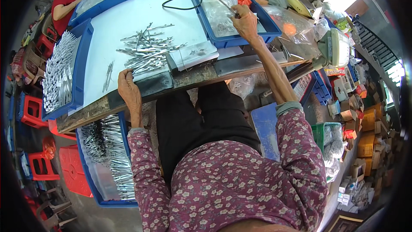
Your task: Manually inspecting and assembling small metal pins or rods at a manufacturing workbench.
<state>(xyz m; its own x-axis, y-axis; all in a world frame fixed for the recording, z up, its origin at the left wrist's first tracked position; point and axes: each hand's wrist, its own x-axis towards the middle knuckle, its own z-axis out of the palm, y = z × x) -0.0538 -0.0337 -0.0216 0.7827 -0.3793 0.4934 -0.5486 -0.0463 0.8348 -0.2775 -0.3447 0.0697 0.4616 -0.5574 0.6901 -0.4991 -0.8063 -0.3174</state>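
My right hand (246, 22) is raised over a blue tray (249, 39) at the back right. Its fingers are closed round the dark handle of a screwdriver (223, 4), whose thin shaft points up and to the left. Clear plastic bags (213, 4) fill much of that tray. At the table's front edge, my left hand (129, 88) has its fingers curled together beside a loose pile of slim silvery metal pieces (150, 49). What its fingertips hold, if anything, is too small to make out. A few similar pieces (108, 76) lie apart, left of that hand.
A blue tray (80, 71) of white-tipped slim pieces stands at the table's left. A metal block with a pale pad (195, 54) sits at the front edge. Below the table, another blue bin (96, 189) holds metal pieces. A person in red (63, 6) sits at the far left.
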